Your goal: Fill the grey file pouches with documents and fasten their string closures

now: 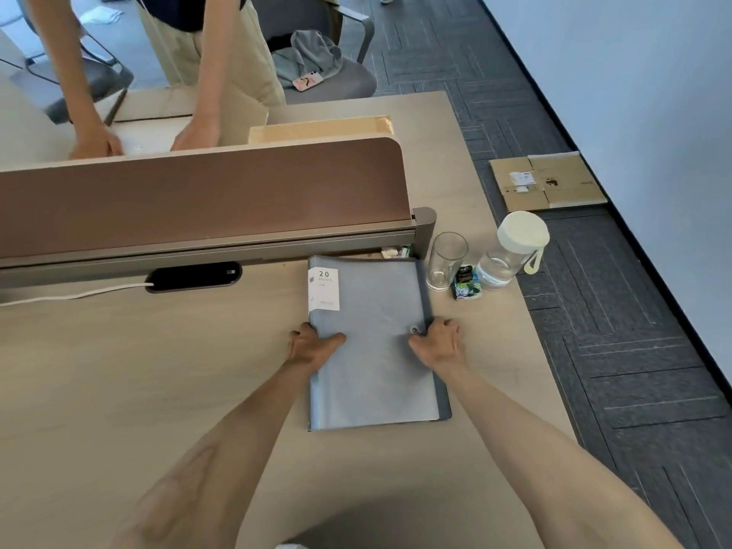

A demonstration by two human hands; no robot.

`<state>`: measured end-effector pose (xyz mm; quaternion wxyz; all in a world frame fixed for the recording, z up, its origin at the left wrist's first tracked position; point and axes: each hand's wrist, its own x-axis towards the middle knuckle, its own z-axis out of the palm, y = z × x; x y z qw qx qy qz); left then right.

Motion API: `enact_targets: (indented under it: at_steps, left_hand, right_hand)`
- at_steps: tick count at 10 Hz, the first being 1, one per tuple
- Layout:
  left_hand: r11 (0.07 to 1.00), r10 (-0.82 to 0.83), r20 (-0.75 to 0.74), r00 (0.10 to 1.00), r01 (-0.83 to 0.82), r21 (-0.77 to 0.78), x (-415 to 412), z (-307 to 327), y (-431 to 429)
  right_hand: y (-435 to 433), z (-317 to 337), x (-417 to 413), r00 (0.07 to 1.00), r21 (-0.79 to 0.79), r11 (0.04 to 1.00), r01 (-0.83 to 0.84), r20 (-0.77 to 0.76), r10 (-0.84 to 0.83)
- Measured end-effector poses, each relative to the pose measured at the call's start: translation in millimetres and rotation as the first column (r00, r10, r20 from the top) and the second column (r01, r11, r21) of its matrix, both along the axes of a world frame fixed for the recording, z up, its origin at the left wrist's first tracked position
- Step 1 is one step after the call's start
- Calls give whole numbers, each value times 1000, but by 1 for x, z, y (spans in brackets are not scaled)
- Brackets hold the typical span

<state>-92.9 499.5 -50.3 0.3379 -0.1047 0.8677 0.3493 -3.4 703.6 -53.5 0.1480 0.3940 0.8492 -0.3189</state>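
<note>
A grey file pouch [374,370] lies flat on the light wood desk [158,370], its long side running away from me. A white label marked "20 pockets" [324,284] sits at its far left corner. A round metal button of the closure [414,330] shows near the right edge. My left hand [311,344] grips the pouch's left edge, thumb on top. My right hand [439,340] holds the right edge just beside the button. I cannot make out the string.
An empty glass [445,261], a small printed packet [466,281] and a clear bottle with a pale lid [511,249] stand right of the pouch's far end. A brown divider panel [198,192] runs across the desk. Another person leans on the far desk [190,73]. The desk's right edge is close.
</note>
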Motion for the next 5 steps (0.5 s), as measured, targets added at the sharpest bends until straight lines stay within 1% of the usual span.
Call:
enact_targets:
  at_steps: [1, 2, 3, 4, 5]
  left_hand:
    - [1000, -19, -37, 999, 19, 8, 1, 1, -1]
    - [998, -41, -87, 995, 45, 40, 6, 7, -6]
    - [993, -44, -113, 993, 56, 108, 12, 17, -14]
    - [990, -79, -173, 982, 97, 98, 20, 21, -27]
    - [988, -115, -240, 964, 136, 75, 28, 21, -49]
  right_hand:
    - [-4, 8, 4, 1000, -8, 1000, -2, 16, 2]
    - [-12, 17, 7, 1000, 4, 1000, -22, -12, 22]
    - [-25, 29, 13, 996, 36, 998, -53, -74, 55]
    - [-42, 35, 19, 986, 63, 993, -103, -124, 110]
    - [-61, 37, 22, 972, 39, 988, -148, -178, 153]
